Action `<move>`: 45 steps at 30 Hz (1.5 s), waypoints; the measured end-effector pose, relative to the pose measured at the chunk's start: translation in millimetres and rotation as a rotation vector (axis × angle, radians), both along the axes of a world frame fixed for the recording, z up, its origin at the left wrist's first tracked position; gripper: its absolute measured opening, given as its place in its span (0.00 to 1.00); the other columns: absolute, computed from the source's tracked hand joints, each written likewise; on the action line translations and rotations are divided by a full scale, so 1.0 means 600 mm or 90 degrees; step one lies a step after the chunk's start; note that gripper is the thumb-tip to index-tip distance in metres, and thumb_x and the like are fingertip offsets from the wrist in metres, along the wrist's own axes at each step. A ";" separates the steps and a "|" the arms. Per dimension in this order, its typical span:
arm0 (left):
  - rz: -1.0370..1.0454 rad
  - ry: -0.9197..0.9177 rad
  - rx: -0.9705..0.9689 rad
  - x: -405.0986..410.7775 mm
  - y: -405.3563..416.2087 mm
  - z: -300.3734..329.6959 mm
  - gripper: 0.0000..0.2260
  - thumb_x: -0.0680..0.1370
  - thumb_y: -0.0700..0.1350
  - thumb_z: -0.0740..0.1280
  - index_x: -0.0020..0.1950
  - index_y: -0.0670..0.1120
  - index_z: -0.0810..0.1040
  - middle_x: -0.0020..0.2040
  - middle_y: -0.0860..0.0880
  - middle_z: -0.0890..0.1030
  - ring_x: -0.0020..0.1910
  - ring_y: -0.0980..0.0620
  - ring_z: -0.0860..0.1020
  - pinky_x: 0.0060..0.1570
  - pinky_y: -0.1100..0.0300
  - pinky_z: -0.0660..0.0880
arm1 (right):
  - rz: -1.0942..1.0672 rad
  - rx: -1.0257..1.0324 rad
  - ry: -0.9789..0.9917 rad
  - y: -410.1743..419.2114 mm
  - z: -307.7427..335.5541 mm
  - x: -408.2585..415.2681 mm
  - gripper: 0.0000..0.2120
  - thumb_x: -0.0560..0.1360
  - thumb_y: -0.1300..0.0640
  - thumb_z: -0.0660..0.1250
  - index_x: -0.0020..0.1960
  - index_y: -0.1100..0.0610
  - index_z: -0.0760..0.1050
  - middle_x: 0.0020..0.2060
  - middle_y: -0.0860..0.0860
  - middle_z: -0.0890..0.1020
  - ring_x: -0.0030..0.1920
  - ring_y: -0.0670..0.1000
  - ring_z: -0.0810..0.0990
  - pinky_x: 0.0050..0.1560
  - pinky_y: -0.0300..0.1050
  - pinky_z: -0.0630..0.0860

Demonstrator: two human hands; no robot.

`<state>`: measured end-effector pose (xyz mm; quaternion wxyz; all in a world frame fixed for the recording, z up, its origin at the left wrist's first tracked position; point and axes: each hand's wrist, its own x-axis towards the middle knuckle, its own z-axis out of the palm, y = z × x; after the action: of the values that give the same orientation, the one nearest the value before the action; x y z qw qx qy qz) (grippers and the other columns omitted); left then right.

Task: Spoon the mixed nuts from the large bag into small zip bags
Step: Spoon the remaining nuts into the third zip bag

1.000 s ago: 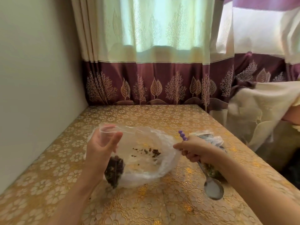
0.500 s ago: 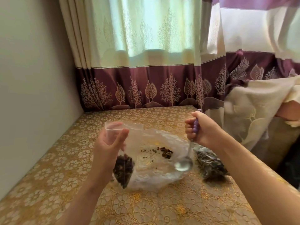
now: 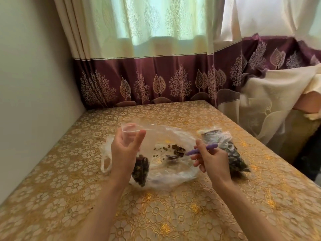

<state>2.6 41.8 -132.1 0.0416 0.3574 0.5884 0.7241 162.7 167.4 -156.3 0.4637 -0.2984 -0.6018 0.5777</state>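
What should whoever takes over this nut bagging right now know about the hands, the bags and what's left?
Left hand grips a small zip bag, mouth held open, partly filled with nuts.
Right hand holds the purple-handled spoon, bowl down inside the large bag by the last nuts.
Large bag lies open on the table, nearly empty.
Done: filled zip bags lie right of the large bag.
Left: scoop the remaining nuts into the held bag and probably seal it.
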 end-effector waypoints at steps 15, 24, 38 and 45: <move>0.030 0.041 -0.080 0.000 -0.010 -0.048 0.42 0.55 0.77 0.65 0.61 0.53 0.72 0.47 0.55 0.81 0.45 0.62 0.80 0.41 0.72 0.75 | -0.081 0.049 -0.036 0.015 -0.025 0.003 0.16 0.77 0.51 0.65 0.35 0.57 0.83 0.31 0.54 0.84 0.26 0.49 0.79 0.22 0.33 0.68; 0.046 0.058 -0.074 0.004 -0.017 -0.044 0.32 0.57 0.75 0.66 0.56 0.61 0.70 0.45 0.65 0.81 0.43 0.65 0.80 0.40 0.78 0.72 | -0.083 -0.006 -0.052 0.020 -0.035 -0.009 0.06 0.76 0.56 0.67 0.43 0.55 0.81 0.36 0.51 0.85 0.27 0.49 0.80 0.25 0.35 0.70; 0.010 0.086 -0.074 0.008 -0.019 -0.039 0.26 0.62 0.64 0.71 0.56 0.60 0.69 0.47 0.55 0.80 0.45 0.64 0.80 0.39 0.73 0.75 | 0.056 -0.244 0.059 0.017 -0.022 0.001 0.12 0.77 0.59 0.65 0.39 0.62 0.83 0.32 0.53 0.84 0.26 0.43 0.76 0.24 0.32 0.68; 0.004 0.098 -0.092 0.009 -0.017 -0.042 0.26 0.63 0.60 0.71 0.58 0.56 0.69 0.45 0.56 0.79 0.41 0.65 0.80 0.36 0.74 0.74 | 0.089 -0.167 0.089 0.015 0.041 0.003 0.18 0.78 0.58 0.63 0.33 0.60 0.83 0.35 0.56 0.85 0.26 0.44 0.76 0.23 0.33 0.67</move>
<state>8.2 31.5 -157.5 0.0193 0.4062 0.6416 0.6504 164.6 176.5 -131.7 0.4203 -0.2731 -0.5068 0.7014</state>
